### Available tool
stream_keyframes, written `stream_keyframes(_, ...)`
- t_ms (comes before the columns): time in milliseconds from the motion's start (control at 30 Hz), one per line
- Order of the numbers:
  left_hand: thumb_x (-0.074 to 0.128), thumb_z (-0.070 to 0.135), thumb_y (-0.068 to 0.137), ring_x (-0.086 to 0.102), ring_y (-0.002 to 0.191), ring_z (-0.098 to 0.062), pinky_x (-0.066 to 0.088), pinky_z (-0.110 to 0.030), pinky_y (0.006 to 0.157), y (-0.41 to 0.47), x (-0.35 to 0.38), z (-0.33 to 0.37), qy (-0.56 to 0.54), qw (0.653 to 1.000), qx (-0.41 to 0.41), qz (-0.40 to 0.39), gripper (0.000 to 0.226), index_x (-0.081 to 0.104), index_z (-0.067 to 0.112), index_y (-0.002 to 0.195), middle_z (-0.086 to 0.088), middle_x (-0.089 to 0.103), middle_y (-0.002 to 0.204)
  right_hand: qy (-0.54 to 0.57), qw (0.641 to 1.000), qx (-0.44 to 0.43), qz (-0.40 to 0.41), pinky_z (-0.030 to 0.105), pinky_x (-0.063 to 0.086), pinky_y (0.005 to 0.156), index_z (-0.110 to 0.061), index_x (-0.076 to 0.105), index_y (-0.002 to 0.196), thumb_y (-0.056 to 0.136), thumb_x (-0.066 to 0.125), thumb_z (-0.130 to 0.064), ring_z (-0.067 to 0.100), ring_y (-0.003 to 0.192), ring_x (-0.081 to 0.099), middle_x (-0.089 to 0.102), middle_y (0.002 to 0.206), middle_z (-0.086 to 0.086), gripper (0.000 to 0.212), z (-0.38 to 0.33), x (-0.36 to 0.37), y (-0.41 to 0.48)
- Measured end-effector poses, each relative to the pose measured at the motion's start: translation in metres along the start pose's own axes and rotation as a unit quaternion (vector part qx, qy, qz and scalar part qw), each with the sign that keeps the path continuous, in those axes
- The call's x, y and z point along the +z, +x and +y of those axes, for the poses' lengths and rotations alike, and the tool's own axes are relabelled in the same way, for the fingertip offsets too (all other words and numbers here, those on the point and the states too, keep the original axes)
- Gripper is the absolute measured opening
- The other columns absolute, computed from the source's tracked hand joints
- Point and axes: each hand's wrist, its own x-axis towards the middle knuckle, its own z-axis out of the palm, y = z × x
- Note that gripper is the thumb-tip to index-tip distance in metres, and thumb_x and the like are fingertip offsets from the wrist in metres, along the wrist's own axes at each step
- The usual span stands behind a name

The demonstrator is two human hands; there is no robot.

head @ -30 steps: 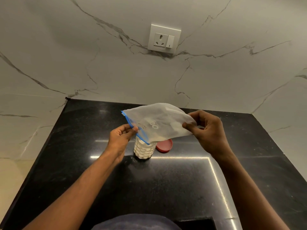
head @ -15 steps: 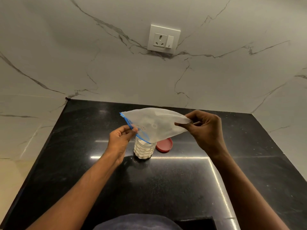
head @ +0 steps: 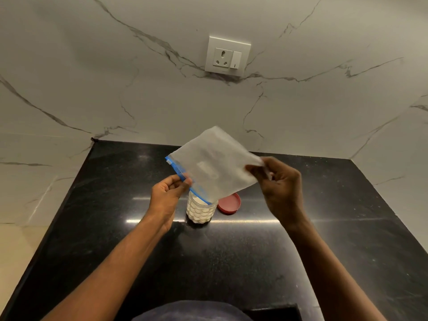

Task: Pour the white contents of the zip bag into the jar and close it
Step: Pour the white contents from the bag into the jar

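Pouring step, near done: my left hand pinches the bag at its blue zip, my right hand grasps the raised bottom corner, mouth over the jar, which looks full. Next: drop bag, take the lid off the worktop, screw on.

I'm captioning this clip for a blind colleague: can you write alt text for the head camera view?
Two hands tilt a zip bag mouth-down over an open jar of white contents on a black counter: the left hand pinches the blue zip edge, the right hand lifts the bottom corner. A red lid lies beside the jar.
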Motion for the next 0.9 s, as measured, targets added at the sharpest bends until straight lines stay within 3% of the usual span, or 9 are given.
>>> stream_keyframes(133, 0.078, 0.01, 0.091, 0.079, 0.096, -0.006, 0.06, -0.021, 0.082, -0.001, 0.0, -0.001, 0.005, 1.0, -0.006, 0.001, 0.02, 0.077, 0.017, 0.11, 0.002, 0.083, 0.104, -0.017, 0.998, 0.004, -0.055, 0.044, 0.063, 0.084, -0.02, 0.075, 0.109, 0.095, 0.072, -0.014, 0.011, 0.096, 0.075, 0.078, 0.102, -0.007, 0.016, 0.003, -0.002, -0.002)
stream_keyframes(233, 0.076, 0.007, 0.092, 0.079, 0.099, -0.01, 0.062, -0.02, 0.079, -0.001, 0.002, 0.0, -0.003, 1.0, -0.003, -0.007, 0.02, 0.076, 0.014, 0.111, 0.0, 0.083, 0.105, 0.019, 1.0, 0.008, -0.003, 0.038, 0.063, 0.083, -0.025, 0.075, 0.107, 0.095, 0.073, -0.01, 0.01, 0.093, 0.075, 0.079, 0.098, -0.011, 0.019, 0.003, -0.006, -0.001)
stream_keyframes(367, 0.075, 0.008, 0.092, 0.078, 0.102, -0.011, 0.062, -0.024, 0.084, -0.002, 0.003, 0.0, 0.002, 1.0, -0.002, -0.013, 0.021, 0.076, 0.016, 0.112, -0.001, 0.083, 0.107, -0.009, 0.998, 0.011, -0.06, 0.036, 0.062, 0.087, -0.015, 0.077, 0.11, 0.094, 0.073, -0.008, 0.013, 0.098, 0.074, 0.079, 0.103, -0.005, 0.017, 0.005, -0.007, -0.002)
stream_keyframes(467, 0.076, 0.006, 0.091, 0.079, 0.1, -0.011, 0.062, -0.02, 0.08, -0.001, 0.004, 0.001, -0.014, 1.0, 0.003, -0.019, 0.021, 0.076, 0.014, 0.111, -0.002, 0.083, 0.105, 0.024, 1.0, 0.014, -0.013, 0.028, 0.06, 0.081, -0.025, 0.076, 0.107, 0.094, 0.075, -0.012, 0.009, 0.092, 0.074, 0.08, 0.098, -0.011, 0.018, 0.005, -0.01, 0.001)
stream_keyframes(567, 0.08, 0.017, 0.081, 0.079, 0.101, -0.011, 0.063, -0.02, 0.08, -0.002, 0.002, 0.002, -0.017, 1.0, 0.004, -0.023, 0.032, 0.076, 0.015, 0.113, -0.002, 0.083, 0.108, -0.004, 0.998, 0.002, -0.061, 0.034, 0.061, 0.084, -0.026, 0.076, 0.107, 0.094, 0.074, -0.015, 0.012, 0.095, 0.074, 0.079, 0.099, -0.011, 0.017, 0.007, -0.011, 0.002)
stream_keyframes(767, 0.082, 0.021, 0.077, 0.079, 0.102, -0.014, 0.062, -0.019, 0.079, 0.0, 0.001, 0.001, -0.026, 0.999, 0.006, -0.027, 0.037, 0.076, 0.012, 0.112, -0.005, 0.083, 0.108, 0.059, 0.998, 0.017, 0.016, 0.038, 0.063, 0.074, -0.025, 0.078, 0.102, 0.094, 0.077, -0.016, 0.019, 0.087, 0.076, 0.079, 0.097, -0.004, 0.012, 0.015, -0.015, 0.005)
stream_keyframes(900, 0.081, 0.019, 0.078, 0.079, 0.101, -0.014, 0.062, -0.019, 0.077, 0.0, 0.004, 0.003, -0.031, 0.999, -0.002, -0.03, 0.037, 0.075, 0.013, 0.114, -0.005, 0.083, 0.109, 0.095, 0.995, 0.033, 0.02, 0.028, 0.06, 0.067, -0.035, 0.075, 0.1, 0.096, 0.075, -0.024, 0.014, 0.081, 0.075, 0.078, 0.096, -0.003, 0.011, 0.016, -0.016, 0.006)
